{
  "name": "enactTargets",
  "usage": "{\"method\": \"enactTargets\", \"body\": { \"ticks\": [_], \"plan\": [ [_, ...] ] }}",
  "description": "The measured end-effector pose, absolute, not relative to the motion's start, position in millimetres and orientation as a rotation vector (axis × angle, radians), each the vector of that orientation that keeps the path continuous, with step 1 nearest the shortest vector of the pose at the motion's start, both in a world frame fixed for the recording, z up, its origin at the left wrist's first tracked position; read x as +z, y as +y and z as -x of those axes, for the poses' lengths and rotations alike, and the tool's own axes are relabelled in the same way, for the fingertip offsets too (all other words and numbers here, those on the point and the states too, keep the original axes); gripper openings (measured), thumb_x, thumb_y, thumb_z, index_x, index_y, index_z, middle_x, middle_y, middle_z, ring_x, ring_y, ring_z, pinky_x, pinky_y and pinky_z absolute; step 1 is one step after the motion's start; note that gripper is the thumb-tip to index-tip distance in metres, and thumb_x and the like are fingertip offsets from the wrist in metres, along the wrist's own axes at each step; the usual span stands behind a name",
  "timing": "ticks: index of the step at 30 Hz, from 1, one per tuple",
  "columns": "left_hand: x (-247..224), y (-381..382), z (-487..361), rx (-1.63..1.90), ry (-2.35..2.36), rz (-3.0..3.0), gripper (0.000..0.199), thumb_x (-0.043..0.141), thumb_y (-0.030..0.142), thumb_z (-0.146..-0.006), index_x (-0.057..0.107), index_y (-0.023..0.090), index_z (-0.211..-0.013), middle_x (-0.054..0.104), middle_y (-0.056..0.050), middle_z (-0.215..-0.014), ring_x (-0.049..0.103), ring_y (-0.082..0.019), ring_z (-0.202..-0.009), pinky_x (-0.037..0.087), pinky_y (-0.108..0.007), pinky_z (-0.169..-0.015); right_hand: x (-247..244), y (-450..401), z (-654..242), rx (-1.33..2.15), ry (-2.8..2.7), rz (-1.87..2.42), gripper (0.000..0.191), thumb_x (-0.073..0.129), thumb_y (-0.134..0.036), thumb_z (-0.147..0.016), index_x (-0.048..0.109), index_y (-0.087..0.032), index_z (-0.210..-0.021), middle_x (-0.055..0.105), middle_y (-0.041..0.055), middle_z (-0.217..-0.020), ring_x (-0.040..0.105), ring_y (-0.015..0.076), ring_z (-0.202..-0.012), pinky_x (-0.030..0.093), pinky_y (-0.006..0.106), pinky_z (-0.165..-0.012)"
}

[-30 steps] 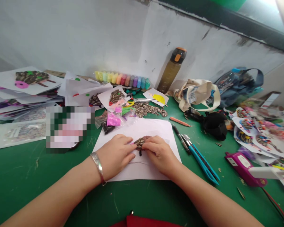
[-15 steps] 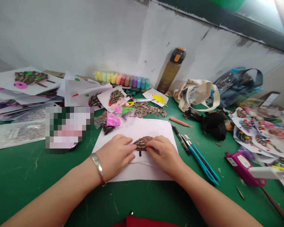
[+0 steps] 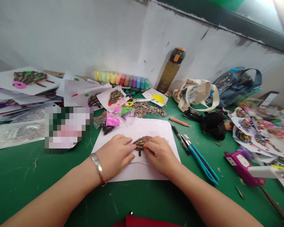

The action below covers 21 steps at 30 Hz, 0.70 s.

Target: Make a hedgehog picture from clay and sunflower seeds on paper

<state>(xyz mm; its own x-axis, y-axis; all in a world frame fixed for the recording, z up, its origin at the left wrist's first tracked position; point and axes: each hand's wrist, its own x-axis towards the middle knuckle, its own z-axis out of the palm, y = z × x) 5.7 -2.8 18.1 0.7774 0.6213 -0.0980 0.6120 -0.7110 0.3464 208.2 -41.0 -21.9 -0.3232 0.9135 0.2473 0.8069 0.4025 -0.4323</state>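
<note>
Hands (image 3: 115, 155) (image 3: 160, 156) closer together over sunflower seeds (image 3: 139, 143)

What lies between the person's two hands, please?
In the head view, striped sunflower seeds lie between the left hand and the right hand, on white paper.

Left hand (image 3: 115, 155) by right hand (image 3: 159, 156) (curled)

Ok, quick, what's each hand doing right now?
Left hand: open, fingertips on the sunflower seeds.
Right hand: curled over those seeds; cannot tell whether gripping.
</note>
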Motion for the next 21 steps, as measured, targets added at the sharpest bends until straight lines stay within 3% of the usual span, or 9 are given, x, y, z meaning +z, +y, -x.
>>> {"method": "enactTargets", "body": {
  "ticks": [16, 21],
  "plan": [
    [19, -2, -4, 0.094, 0.958, -2.562, 0.02, 0.046, 0.024, -0.091, 0.065, 0.017, -0.094, 0.061, -0.01, -0.1, 0.054, -0.027, -0.099, 0.042, -0.043, -0.089, -14, -32, -227, 0.387, -2.097, 1.526, 0.017, 0.056, -0.012, -0.085, 0.069, -0.02, -0.076, 0.062, 0.0024, -0.074, 0.056, 0.0166, -0.075, 0.041, 0.028, -0.07],
    [17, -2, -2, 0.114, 0.943, -2.568, 0.022, 0.045, 0.025, -0.091, 0.065, 0.017, -0.093, 0.062, -0.01, -0.1, 0.055, -0.027, -0.099, 0.043, -0.043, -0.089, 0, -1, -248, 0.208, -2.101, 1.718, 0.02, 0.05, -0.015, -0.086, 0.068, -0.02, -0.082, 0.064, 0.004, -0.08, 0.058, 0.0179, -0.079, 0.041, 0.028, -0.072]
  ]
}}
